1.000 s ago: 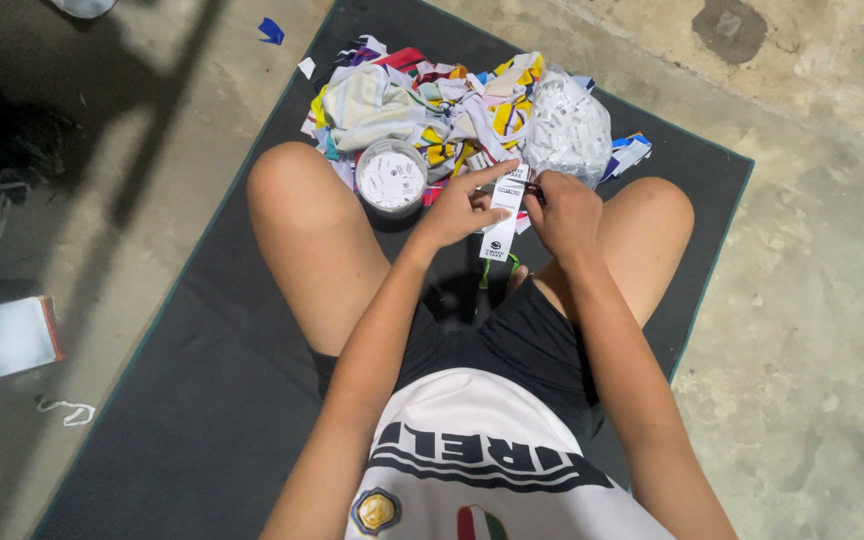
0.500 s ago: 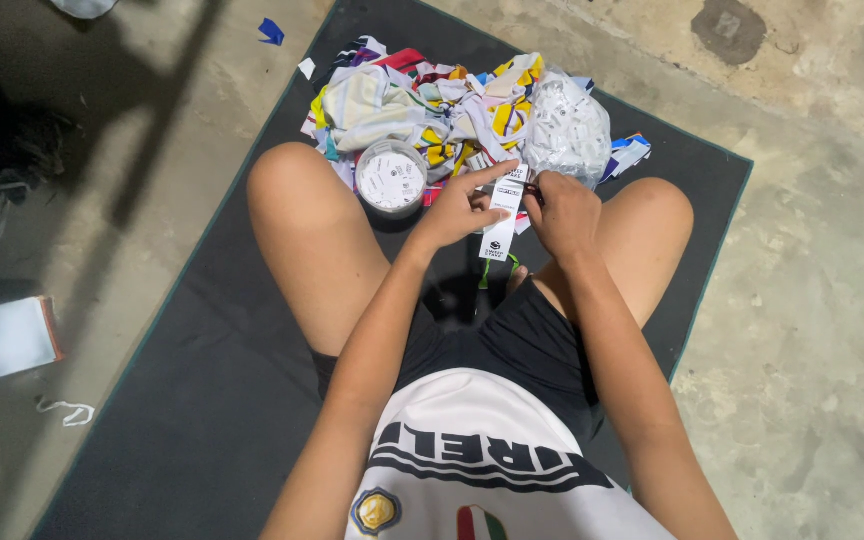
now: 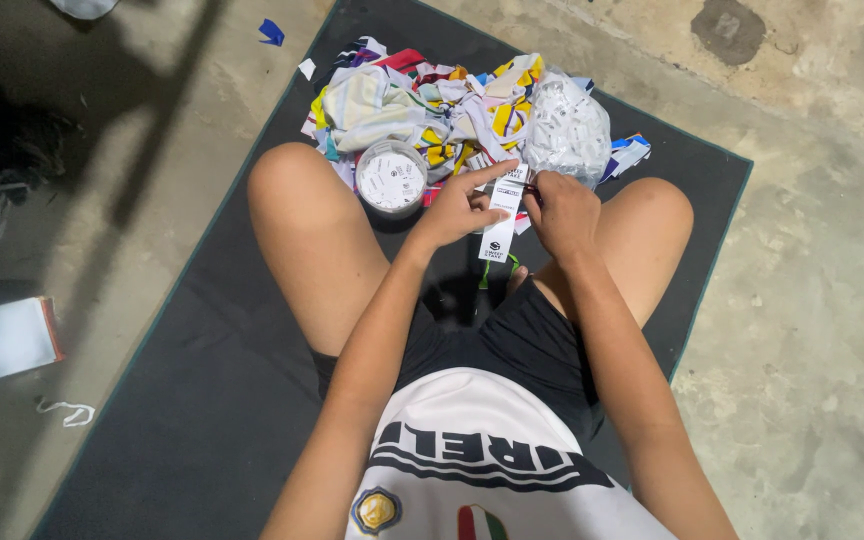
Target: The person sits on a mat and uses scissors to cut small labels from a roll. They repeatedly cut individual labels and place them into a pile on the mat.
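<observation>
A person seated cross-legged on a dark rubber floor mat holds a narrow white paper hang tag upright between both hands, just above the lap. The left hand pinches the tag's left edge, its index finger stretched along the top; the right hand has its fingers closed at the tag's upper right corner, where a thin cord seems to pass, though that is too small to tell for sure. A green strand dangles below the tag.

The tag looks light and thin, likely to bend or crease under a hard squeeze, so a grip by the edges near the top suits it best. Beyond the knees, close to the hands, lies a heap of multicoloured folded fabric pieces, with a round clear plastic tub of white labels touching it and a clear bag of small white pieces on its right. A white sheet rests well apart on the concrete floor. Nothing stands between the hands and the heap.
</observation>
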